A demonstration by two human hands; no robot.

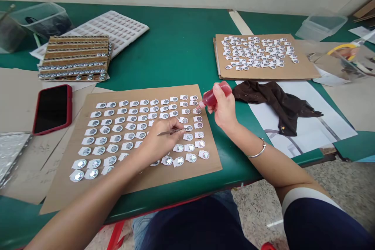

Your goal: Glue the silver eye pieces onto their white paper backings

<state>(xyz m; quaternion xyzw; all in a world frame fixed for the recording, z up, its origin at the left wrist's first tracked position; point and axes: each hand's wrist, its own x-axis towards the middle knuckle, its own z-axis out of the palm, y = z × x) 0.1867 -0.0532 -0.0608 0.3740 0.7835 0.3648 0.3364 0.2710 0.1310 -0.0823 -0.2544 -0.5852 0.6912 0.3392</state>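
Note:
A brown cardboard sheet (178, 174) lies on the green table, bearing rows of small round silver pieces, each on a white paper tab. My left hand (162, 136) is over the sheet's middle right, closed on thin metal tweezers (168, 132) whose tip is at one silver piece (188, 128). My right hand (224, 107) grips a small bottle of red liquid (216, 93), tilted so that its nozzle points down left at a piece (198, 111) near the upper right of the sheet. Some pieces are hidden under my left hand and forearm.
A phone (52, 108) lies left of the sheet. Stacked corrugated strips (74, 56) and a white tray (117, 27) are behind it. A second cardboard (252, 73) with tabbed pieces is at the back right. A dark cloth (281, 103) lies beside my right hand, near yellow-handled scissors (341, 49).

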